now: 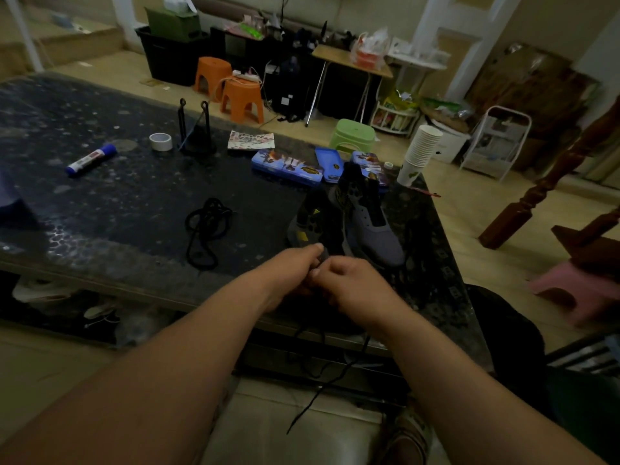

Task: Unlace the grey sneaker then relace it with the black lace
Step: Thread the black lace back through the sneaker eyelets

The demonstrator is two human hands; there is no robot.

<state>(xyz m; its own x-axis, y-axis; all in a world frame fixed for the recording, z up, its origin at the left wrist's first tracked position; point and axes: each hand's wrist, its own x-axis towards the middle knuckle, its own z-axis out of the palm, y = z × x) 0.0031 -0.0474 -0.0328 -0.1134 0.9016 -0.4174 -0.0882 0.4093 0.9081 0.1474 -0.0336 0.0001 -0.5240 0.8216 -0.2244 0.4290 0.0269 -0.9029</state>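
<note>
Far left of the grey sneaker, a marker lies on the table. Closer on its left sits a coiled lace. At the sneaker's near end the left hand and right hand meet, fingers curled tight, pinching a hanging lace that trails below the table edge. A second sneaker stands just beside its right.
</note>
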